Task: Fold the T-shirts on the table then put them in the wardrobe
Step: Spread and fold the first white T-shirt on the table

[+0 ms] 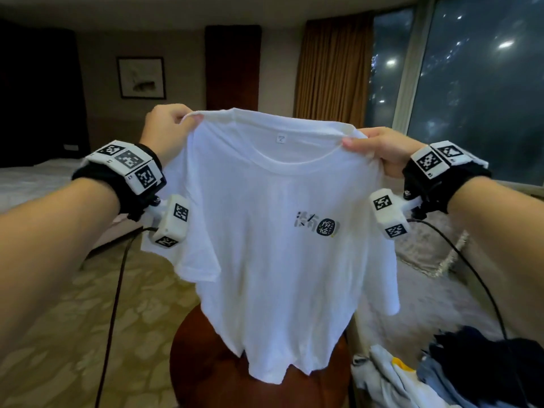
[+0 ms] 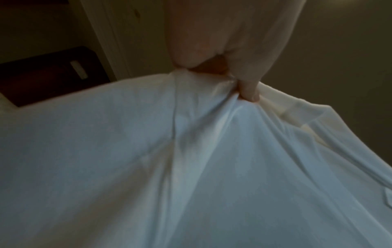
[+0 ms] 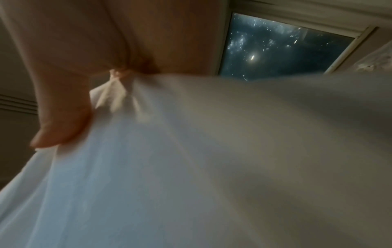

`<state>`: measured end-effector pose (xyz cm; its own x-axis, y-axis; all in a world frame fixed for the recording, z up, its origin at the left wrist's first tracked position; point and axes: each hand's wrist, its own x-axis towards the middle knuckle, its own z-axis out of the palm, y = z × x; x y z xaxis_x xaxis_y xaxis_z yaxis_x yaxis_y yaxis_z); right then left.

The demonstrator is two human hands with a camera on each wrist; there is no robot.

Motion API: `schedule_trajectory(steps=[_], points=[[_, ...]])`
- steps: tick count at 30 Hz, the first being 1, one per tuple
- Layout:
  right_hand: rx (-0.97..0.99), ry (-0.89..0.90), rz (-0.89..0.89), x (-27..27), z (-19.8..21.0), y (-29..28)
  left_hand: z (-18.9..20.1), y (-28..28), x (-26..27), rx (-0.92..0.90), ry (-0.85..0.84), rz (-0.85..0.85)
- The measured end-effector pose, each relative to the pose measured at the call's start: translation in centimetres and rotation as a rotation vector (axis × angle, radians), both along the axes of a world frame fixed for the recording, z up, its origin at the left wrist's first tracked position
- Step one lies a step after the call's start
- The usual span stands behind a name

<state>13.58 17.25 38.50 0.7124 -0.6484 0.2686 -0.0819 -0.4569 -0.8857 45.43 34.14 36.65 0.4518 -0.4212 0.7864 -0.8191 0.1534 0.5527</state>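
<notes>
A white T-shirt (image 1: 273, 260) with a small dark chest print hangs spread out in the air, front toward me, its hem over a round dark wooden table (image 1: 206, 363). My left hand (image 1: 167, 128) pinches its left shoulder beside the collar. My right hand (image 1: 379, 148) pinches the right shoulder. In the left wrist view the left hand (image 2: 233, 67) bunches the T-shirt cloth (image 2: 191, 167) between thumb and fingers. In the right wrist view the right hand (image 3: 84, 67) grips the blurred T-shirt cloth (image 3: 191, 167) the same way.
A heap of dark and light clothes (image 1: 459, 375) lies at the lower right on a pale sofa (image 1: 435, 295). A bed (image 1: 32, 178) stands at the left, patterned carpet (image 1: 73, 319) below. A window (image 1: 477, 83) and curtain (image 1: 332, 75) fill the right wall.
</notes>
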Motion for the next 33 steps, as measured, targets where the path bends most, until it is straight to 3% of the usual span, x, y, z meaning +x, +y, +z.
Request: schedule_trajectory(steps=[8,12,16,23,27,33], points=[[-0.115,-0.161,-0.028,-2.6,3.8,4.4,4.2,5.5,-3.3,-0.068,-0.001,-0.097],[-0.091,-0.118,-0.112,-2.0,2.3,3.7,2.7,4.7,-2.9,0.029,0.032,-0.098],[-0.109,0.038,-0.217,0.1,-3.3,0.5,-3.4,1.5,-0.8,0.17,0.102,-0.084],[-0.1,0.353,-0.339,4.9,-17.1,-6.6,-17.1,-4.9,3.9,0.59,0.122,-0.062],[-0.062,0.489,-0.363,7.3,-23.0,-9.8,-22.6,-8.3,6.0,0.746,0.108,-0.017],[0.027,0.558,-0.411,10.4,-30.7,-15.0,-29.6,-13.6,8.2,0.894,0.146,0.047]])
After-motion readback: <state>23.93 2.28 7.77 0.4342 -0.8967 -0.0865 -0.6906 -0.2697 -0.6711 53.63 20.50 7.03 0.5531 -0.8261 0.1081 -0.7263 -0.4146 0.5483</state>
